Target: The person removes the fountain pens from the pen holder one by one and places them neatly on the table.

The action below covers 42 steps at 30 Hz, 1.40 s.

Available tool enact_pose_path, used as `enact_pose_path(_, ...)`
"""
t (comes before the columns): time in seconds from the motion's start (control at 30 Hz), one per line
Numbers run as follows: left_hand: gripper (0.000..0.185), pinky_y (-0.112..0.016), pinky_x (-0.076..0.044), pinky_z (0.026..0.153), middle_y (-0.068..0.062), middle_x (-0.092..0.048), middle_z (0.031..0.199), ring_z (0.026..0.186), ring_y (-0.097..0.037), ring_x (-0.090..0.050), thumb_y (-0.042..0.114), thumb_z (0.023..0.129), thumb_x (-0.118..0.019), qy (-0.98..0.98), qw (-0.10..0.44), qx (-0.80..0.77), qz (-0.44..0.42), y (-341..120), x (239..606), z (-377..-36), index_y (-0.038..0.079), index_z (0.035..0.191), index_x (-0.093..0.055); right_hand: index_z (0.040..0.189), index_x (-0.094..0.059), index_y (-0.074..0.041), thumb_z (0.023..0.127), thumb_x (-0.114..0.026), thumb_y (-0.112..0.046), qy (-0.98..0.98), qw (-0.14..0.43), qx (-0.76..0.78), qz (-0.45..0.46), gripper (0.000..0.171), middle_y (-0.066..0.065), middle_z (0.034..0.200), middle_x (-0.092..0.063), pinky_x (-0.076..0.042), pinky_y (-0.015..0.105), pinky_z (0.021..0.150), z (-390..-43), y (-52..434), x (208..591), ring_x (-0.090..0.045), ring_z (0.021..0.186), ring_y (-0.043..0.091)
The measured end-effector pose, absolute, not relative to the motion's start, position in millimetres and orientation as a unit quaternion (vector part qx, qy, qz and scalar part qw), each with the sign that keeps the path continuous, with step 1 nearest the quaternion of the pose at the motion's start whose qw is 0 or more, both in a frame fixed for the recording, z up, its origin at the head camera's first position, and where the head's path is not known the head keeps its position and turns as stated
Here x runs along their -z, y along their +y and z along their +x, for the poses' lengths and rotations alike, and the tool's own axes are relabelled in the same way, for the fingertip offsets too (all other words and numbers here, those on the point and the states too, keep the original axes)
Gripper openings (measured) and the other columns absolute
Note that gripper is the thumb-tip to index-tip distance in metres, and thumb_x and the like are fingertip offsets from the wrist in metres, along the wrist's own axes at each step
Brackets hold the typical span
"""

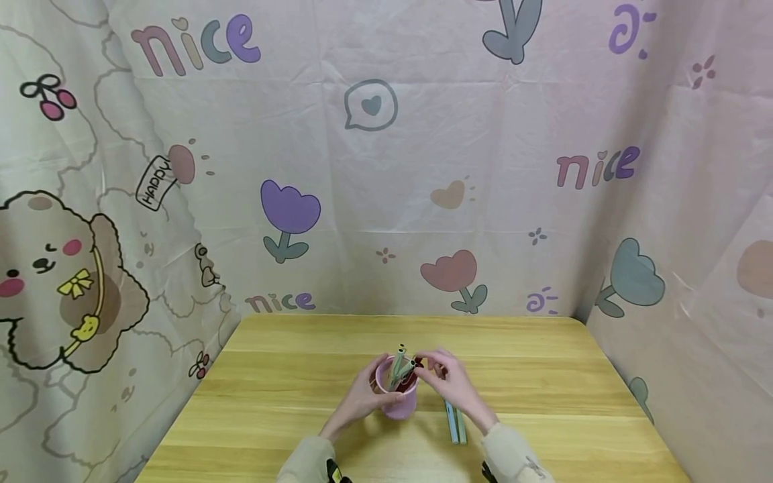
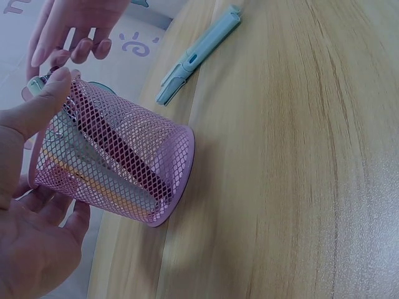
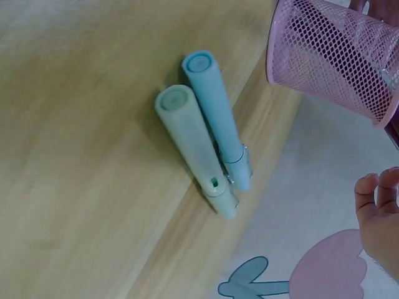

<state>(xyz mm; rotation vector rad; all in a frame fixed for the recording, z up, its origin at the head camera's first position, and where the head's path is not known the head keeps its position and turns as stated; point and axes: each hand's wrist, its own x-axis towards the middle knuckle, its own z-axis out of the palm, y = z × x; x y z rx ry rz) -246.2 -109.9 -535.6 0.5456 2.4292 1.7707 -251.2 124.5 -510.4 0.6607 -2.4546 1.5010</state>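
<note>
My left hand (image 1: 365, 396) grips a pink mesh pen holder (image 1: 401, 406), thumb over the near side and fingers round the left. The holder stands tilted in the left wrist view, with pale green pens (image 1: 397, 365) and a dark red pen (image 2: 118, 146) inside it. At its rim, my right hand (image 1: 451, 384) pinches the top of the dark red pen between thumb and fingertips; the other fingers are curled. Right of the holder, a light blue pen (image 3: 215, 109) and a pale green pen (image 3: 190, 137) lie side by side on the table.
The wood-grain table (image 1: 290, 376) reaches back to a printed cloth (image 1: 386, 201) hanging behind it. More of this cloth hangs along the left and right sides.
</note>
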Motion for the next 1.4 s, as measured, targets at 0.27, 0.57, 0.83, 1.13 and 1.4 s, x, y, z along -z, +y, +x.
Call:
enact_pose_path(0.27,0.101,-0.060,-0.041,0.114,-0.030,-0.044,0.152,0.136,-0.047,-0.049,0.022,0.078,-0.087,0.795,0.040,-0.577,0.184,-110.0,536.0,-246.2,-0.007,0.154,-0.027,0.121,-0.072,-0.012,0.091,-0.074,-0.024,-0.839,0.100,-0.479,0.238,0.032,-0.006,0.083,-0.052,-0.037,0.016,0.057,-255.1,119.1,510.4,-0.040,0.068,0.003)
enact_pose_path(0.57,0.101,-0.061,-0.040,0.115,-0.030,-0.044,0.152,0.137,-0.048,-0.047,0.023,0.079,-0.086,0.790,0.043,-0.582,0.186,-110.0,535.6,-246.3,-0.007,0.154,-0.026,0.117,-0.075,-0.011,0.090,-0.074,-0.016,-0.846,0.103,-0.461,0.249,0.027,-0.006,0.088,-0.055,-0.043,0.018,0.067,-255.1,115.5,508.0,-0.051,0.079,0.018)
enact_pose_path(0.83,0.100,-0.059,-0.043,0.113,-0.028,-0.046,0.151,0.136,-0.045,-0.049,0.022,0.079,-0.086,0.789,0.041,-0.585,0.186,-110.2,535.4,-245.5,-0.007,0.154,-0.028,0.118,-0.074,-0.008,0.089,-0.074,-0.016,-0.846,0.096,-0.454,0.263,0.030,-0.003,0.095,-0.058,-0.050,0.024,0.072,-254.2,115.0,505.9,-0.054,0.085,0.020)
enact_pose_path(1.13,0.099,-0.060,-0.042,0.114,-0.029,-0.045,0.152,0.137,-0.047,-0.048,0.021,0.079,-0.086,0.784,0.042,-0.590,0.188,-110.5,537.1,-246.6,-0.007,0.154,-0.027,0.111,-0.075,-0.006,0.089,-0.073,-0.009,-0.836,0.143,-0.447,0.283,0.022,-0.001,0.094,-0.061,-0.053,0.031,0.071,-255.4,112.5,507.9,-0.056,0.084,0.017)
enact_pose_path(1.4,0.099,-0.060,-0.041,0.114,-0.029,-0.044,0.153,0.138,-0.048,-0.046,0.020,0.079,-0.086,0.781,0.041,-0.593,0.190,-110.8,537.9,-247.5,-0.008,0.154,-0.028,0.109,-0.075,-0.006,0.089,-0.073,-0.009,-0.827,0.157,-0.471,0.264,0.020,0.001,0.091,-0.059,-0.047,0.016,0.068,-254.5,112.5,505.4,-0.049,0.080,0.005)
